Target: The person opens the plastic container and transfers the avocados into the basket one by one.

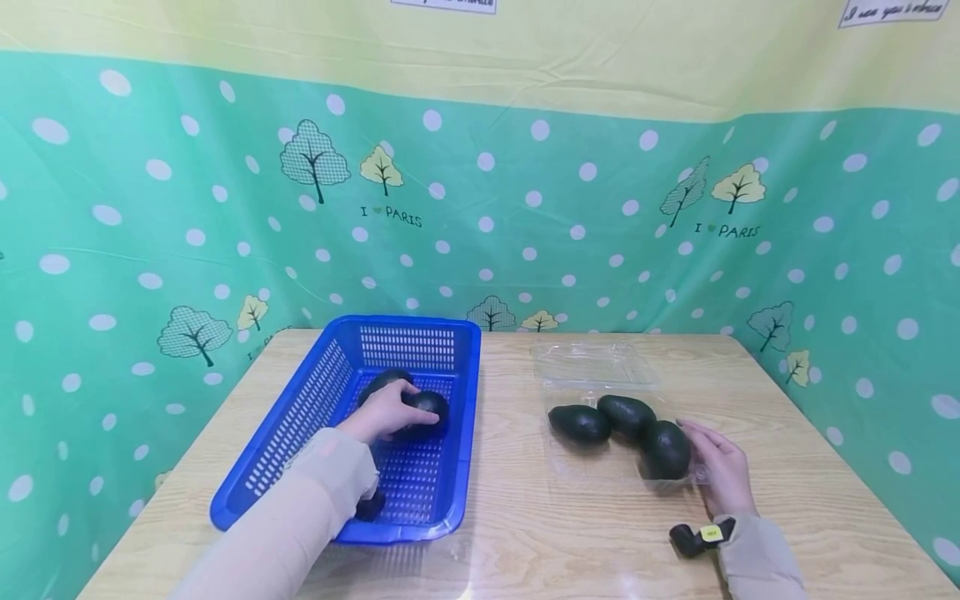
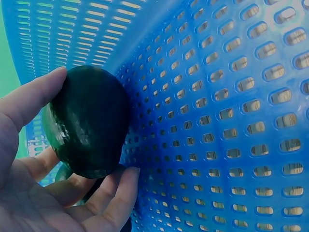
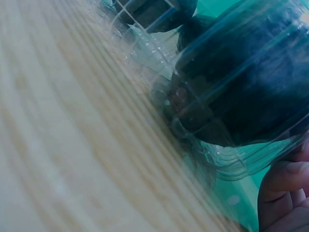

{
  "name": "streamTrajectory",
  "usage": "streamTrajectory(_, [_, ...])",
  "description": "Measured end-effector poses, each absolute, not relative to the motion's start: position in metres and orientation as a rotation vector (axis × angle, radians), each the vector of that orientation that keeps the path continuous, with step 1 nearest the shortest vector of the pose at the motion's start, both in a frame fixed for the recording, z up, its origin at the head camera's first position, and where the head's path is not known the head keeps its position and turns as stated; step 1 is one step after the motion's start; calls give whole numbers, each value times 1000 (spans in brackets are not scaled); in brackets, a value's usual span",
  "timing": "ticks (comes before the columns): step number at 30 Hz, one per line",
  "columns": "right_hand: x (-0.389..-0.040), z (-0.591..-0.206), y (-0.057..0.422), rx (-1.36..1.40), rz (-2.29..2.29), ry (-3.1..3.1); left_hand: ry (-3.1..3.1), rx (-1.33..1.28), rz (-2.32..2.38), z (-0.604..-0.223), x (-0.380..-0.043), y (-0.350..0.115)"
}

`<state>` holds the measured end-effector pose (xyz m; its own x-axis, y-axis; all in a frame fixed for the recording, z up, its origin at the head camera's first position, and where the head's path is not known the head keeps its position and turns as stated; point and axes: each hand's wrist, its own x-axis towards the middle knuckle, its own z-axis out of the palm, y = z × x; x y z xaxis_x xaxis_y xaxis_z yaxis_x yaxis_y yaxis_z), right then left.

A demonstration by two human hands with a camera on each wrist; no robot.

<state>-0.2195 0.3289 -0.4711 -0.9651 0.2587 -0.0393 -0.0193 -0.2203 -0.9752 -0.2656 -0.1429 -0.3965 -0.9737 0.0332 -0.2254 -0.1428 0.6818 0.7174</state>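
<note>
My left hand (image 1: 381,412) is inside the blue basket (image 1: 469,433), holding a dark green avocado (image 2: 91,121) between thumb and fingers. Beside it, partly behind the hand, lies another avocado (image 1: 385,381). On the right, an open clear plastic clamshell box (image 1: 558,471) contains three avocados: a left one (image 1: 579,426), a middle one (image 1: 627,415) and a nearer right one (image 1: 666,451). My right hand (image 1: 722,468) grips the box's right edge, close to the right avocado. In the right wrist view, curled fingers (image 3: 285,186) show at the box's side, partly cut off.
The box's transparent lid (image 1: 592,365) is folded back toward the curtain. The wooden table (image 1: 517,533) runs between basket and box. A green dotted curtain (image 1: 517,208) hangs behind the table and along its sides.
</note>
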Motion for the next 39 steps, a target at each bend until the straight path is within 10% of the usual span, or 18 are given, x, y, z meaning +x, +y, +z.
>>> streamTrajectory(39, [-220,-471,327,-287,2311,-1804,2782,-23,1175,-389,-270,-143])
